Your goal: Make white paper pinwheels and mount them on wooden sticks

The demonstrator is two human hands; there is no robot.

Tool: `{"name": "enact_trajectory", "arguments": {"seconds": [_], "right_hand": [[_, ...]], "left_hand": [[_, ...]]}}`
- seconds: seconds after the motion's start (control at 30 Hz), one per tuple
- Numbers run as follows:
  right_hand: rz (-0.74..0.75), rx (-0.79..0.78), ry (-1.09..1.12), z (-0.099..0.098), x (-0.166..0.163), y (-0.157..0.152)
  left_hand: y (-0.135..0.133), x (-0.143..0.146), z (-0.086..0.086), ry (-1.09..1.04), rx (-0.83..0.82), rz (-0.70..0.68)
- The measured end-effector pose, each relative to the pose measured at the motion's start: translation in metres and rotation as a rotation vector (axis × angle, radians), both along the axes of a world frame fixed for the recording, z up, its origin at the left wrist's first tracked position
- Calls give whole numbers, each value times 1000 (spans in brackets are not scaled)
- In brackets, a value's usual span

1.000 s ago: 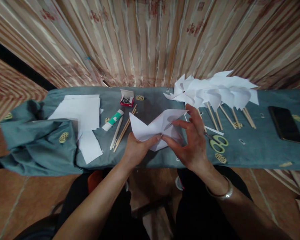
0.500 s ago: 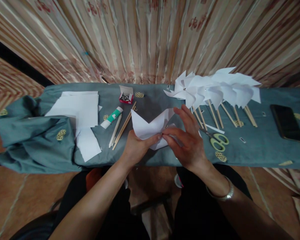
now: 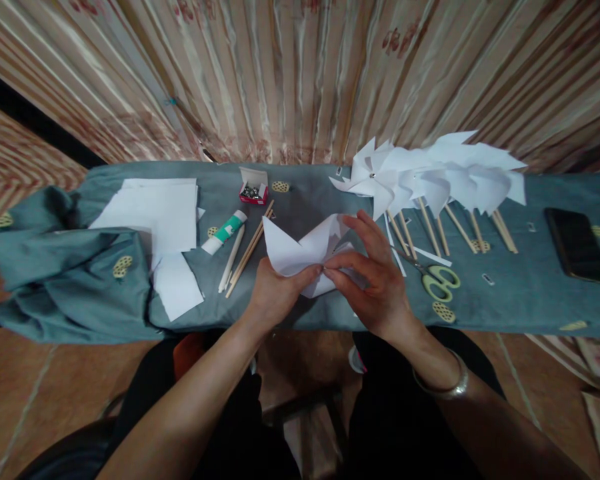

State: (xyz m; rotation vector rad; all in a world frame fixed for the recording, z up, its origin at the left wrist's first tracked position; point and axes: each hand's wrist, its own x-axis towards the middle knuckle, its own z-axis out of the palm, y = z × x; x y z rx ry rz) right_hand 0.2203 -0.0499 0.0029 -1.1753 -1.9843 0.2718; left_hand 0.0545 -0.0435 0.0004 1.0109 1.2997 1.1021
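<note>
A white paper pinwheel (image 3: 293, 257), its corners partly folded in, is held up over the front of the table. My left hand (image 3: 275, 287) grips it from the left, thumb pressed on the paper near its middle. From the right, my right hand (image 3: 373, 283) pinches at that same middle with thumb and index finger, the other fingers raised. Whatever small thing lies between those fingertips is too hidden to make out. Finished-looking white pinwheels (image 3: 430, 175) on wooden sticks overlap at the back right.
Left of my hands lie wooden sticks (image 3: 250, 252), a white pencil-like stick (image 3: 231, 260), a glue stick (image 3: 225, 233) and a red box (image 3: 253, 193) of metal pins. White paper sheets (image 3: 165, 210) are further left. Green-handled scissors (image 3: 440, 283) and a black phone (image 3: 577, 245) lie right.
Both hands stay almost in place on the pinwheel. The right fingers have shifted slightly at its middle, and the view has moved a little.
</note>
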Motion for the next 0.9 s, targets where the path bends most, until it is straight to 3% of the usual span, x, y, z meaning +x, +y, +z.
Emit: {"name": "enact_trajectory", "arguments": {"seconds": [0.4,0.9], "right_hand": [[26,-207,209,0,2,0],[34,-250,254,-1,0,0]], "left_hand": [[1,-1,-2,-14,1,22],[1,4,-3,-56,34,50]]}}
